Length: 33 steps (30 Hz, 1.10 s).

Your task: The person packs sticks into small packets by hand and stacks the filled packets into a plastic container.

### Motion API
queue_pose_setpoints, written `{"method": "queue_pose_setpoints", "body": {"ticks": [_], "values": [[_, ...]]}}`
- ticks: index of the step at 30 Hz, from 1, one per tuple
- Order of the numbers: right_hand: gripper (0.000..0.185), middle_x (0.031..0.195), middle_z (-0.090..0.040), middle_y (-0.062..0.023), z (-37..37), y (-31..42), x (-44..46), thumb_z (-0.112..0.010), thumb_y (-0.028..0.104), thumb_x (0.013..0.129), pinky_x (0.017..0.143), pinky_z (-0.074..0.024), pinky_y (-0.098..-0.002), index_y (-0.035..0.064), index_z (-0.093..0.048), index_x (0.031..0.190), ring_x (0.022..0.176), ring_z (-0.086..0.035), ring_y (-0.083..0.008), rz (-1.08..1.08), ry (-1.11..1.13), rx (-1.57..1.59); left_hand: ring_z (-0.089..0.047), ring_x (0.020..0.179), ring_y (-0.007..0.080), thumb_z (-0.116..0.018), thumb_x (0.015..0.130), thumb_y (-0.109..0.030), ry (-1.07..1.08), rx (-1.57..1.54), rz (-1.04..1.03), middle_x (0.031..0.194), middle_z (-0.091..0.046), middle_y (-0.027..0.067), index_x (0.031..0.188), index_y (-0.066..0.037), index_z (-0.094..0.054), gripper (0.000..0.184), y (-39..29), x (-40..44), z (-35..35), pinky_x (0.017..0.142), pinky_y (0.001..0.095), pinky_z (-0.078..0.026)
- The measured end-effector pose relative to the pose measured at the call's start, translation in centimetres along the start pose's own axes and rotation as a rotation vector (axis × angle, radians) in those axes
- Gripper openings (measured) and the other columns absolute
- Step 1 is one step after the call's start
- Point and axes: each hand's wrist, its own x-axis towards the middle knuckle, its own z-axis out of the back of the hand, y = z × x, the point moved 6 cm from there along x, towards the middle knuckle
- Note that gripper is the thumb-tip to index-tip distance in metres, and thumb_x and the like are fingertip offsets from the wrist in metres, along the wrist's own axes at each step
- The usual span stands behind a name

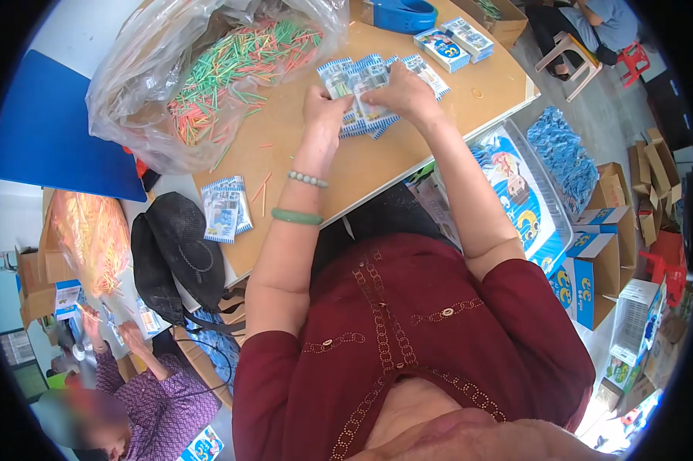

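Several flat blue-and-white printed packets are fanned out over the tan tabletop. My left hand grips the packets at their left side, its thumb on top and its other fingers partly hidden. My right hand closes on the packets from the right, with thumb and fingers bent over them. Just left of my forearm lies a small stack of similar packets. Beyond my left hand, a large clear plastic bag lies open, full of thin green and pink sticks.
Two small stacked packs and a blue ring-shaped holder stand at the table's far edge. Right of the table, a clear bin holds printed packaging. A black bag sits at left, near a co-worker in a patterned sleeve.
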Motion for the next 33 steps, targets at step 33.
{"method": "queue_pose_setpoints", "body": {"ticks": [33], "values": [[0.062,0.103,-0.062,-0.0042,-4.4,-2.1,-8.5,-0.077,0.004,0.069,0.085,-0.0477,-0.0293,0.0030,-0.048,0.124,0.095,-0.057,-0.0132,0.376,0.232,0.761,-0.056,0.109,0.0200,-0.077,0.064,0.005,0.503,-0.201,-0.016,0.120,-0.055,0.0109,0.137,-0.002,-0.034,0.085,-1.7,-10.3,1.6,0.087,0.0318,-0.052]]}}
